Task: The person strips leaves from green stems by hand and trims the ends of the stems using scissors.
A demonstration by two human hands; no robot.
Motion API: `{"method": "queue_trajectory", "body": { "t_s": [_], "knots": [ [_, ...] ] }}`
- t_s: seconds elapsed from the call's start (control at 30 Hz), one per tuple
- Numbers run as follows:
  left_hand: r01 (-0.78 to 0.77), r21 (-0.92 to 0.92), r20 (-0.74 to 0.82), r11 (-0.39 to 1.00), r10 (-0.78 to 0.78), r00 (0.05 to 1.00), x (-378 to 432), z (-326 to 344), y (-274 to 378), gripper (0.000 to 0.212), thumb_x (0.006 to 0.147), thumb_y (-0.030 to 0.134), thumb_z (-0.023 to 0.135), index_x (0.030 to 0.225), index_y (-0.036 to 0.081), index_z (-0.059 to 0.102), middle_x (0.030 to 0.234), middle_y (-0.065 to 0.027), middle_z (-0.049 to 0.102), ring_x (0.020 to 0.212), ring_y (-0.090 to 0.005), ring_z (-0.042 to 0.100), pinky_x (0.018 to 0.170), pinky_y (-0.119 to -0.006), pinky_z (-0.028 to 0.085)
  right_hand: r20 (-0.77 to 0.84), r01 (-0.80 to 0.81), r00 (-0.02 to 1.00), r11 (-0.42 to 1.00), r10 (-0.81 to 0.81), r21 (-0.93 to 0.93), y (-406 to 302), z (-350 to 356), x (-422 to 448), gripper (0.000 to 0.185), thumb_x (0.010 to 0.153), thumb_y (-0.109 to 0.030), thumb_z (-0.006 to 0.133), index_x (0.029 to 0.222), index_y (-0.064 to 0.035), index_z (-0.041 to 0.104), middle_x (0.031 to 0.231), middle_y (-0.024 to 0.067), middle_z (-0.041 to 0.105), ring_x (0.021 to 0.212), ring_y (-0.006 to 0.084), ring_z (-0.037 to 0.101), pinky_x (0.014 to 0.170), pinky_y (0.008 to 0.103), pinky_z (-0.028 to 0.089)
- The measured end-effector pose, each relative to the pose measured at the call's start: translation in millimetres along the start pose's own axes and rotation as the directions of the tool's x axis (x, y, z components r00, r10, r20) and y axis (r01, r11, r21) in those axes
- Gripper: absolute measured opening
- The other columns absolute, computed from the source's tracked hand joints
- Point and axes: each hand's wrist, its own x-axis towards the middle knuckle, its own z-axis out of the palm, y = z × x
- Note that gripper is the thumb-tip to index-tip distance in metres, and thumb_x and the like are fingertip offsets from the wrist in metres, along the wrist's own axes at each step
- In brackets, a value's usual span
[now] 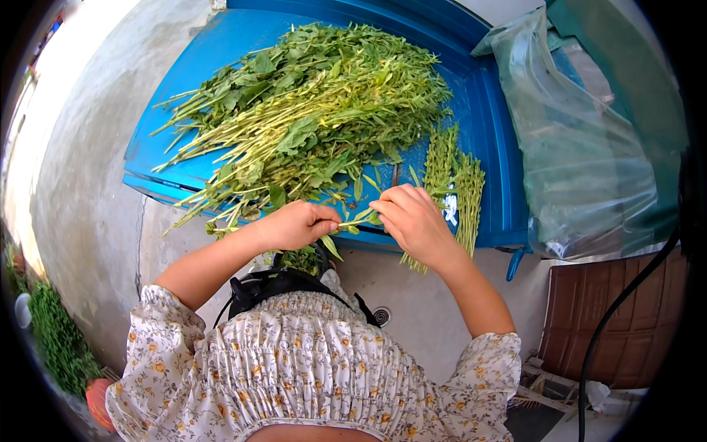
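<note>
My left hand pinches one end of a leafy green stalk between thumb and fingertips. The fingertips of my right hand are at the stalk's other end, closed around it. Both hands are over the near edge of a blue metal truck bed. Beyond them lies a large heap of cut leafy stalks, stems pointing left. Two small bundles of stalks with pods or seed heads, one upper and one lower, lie just beyond and beside my right hand.
A dark container with green leaves stands below my hands. Translucent plastic sheeting hangs at the right. A black cable runs down the right side, by brown panels. Green plants and a red round object are at lower left.
</note>
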Motion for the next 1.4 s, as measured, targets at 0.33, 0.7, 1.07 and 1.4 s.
{"method": "queue_trajectory", "body": {
  "t_s": [0.33,0.7,1.07,1.4],
  "knots": [
    [0.365,-0.567,0.277,0.739,-0.247,0.929,-1.5,-15.0,5.1,0.024,0.093,0.026,0.044,0.095,0.007,0.058,0.059,0.0017,0.044,0.05,-0.0048,0.041,0.043,-0.017,0.032,-0.083,-0.226,0.968,0.966,0.237,0.129,-30.1,36.3,-13.7,0.02,0.074,-0.013,0.065,0.09,-0.0043,0.056,0.077,0.0077,0.056,0.066,0.0248,0.057,0.055,0.0335,0.045],
    [0.346,-0.822,0.352,0.453,-0.073,0.933,3.5,-22.6,-3.9,0.026,0.091,0.029,0.047,0.096,0.004,0.054,0.058,-0.0008,0.04,0.043,-0.0074,0.033,0.038,-0.019,0.025,-0.222,-0.334,0.79,0.705,0.571,0.626,-29.6,72.8,-0.3,0.02,0.076,-0.008,0.064,0.094,-0.0006,0.058,0.078,0.0078,0.059,0.057,0.0159,0.058,0.049,0.026,0.045],
    [0.324,-0.741,0.306,0.588,-0.135,0.943,5.8,-21.0,2.8,0.027,0.092,0.029,0.044,0.097,0.004,0.054,0.059,-0.0019,0.045,0.047,-0.0087,0.039,0.042,-0.021,0.033,-0.355,-0.196,0.907,0.974,0.224,0.116,-30.1,43.2,13.7,0.02,0.073,-0.007,0.063,0.092,-0.006,0.058,0.081,0.006,0.057,0.061,0.024,0.059,0.051,0.0323,0.046],
    [0.25,-0.595,0.275,0.764,-0.098,0.956,4.6,-19.2,1.8,0.044,0.091,0.034,0.045,0.123,0.004,0.04,0.087,-0.0103,0.059,0.082,-0.0158,0.056,0.067,-0.026,0.046,-0.17,-0.231,0.955,0.968,0.244,0.097,-15.6,38.4,10.5,0.009,0.076,-0.01,0.06,0.084,-0.0076,0.057,0.077,0.0064,0.056,0.061,0.0259,0.058,0.051,0.0341,0.046]
  ]
}}
